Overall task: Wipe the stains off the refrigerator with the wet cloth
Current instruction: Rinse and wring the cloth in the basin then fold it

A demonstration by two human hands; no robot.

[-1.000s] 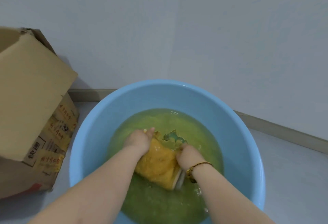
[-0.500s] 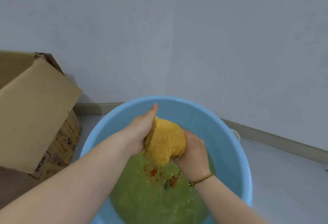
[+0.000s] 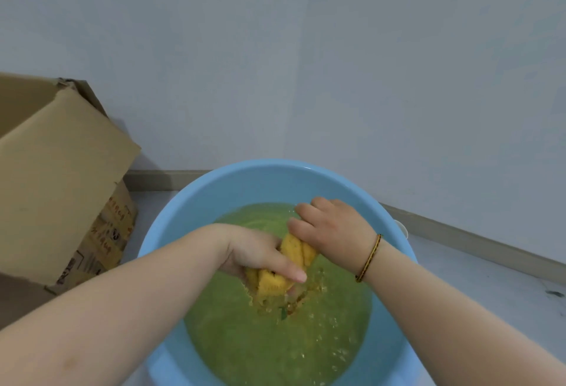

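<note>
Basin (image 3: 196,208) on the floor (image 3: 490,287) in the wall corner; cardboard box (image 3: 55,177) to its left; cloth (image 3: 294,251) above the water (image 3: 275,339).

A plain room corner in a home, seen down at floor level. Two bare pale walls (image 3: 214,49) meet in a corner straight behind a blue plastic basin (image 3: 214,202), which sits on a light floor (image 3: 490,287). A low skirting board (image 3: 459,238) runs along the foot of both walls behind the basin. Left of the basin, just beside it, stands an open cardboard box (image 3: 55,171) with printed labels on its side and one flap (image 3: 82,91) folded up against the wall. The basin holds greenish water (image 3: 260,349), the sort of washing-up setup used for household cleaning. A small dark mark (image 3: 555,293) shows on the floor far right of the basin.
</note>
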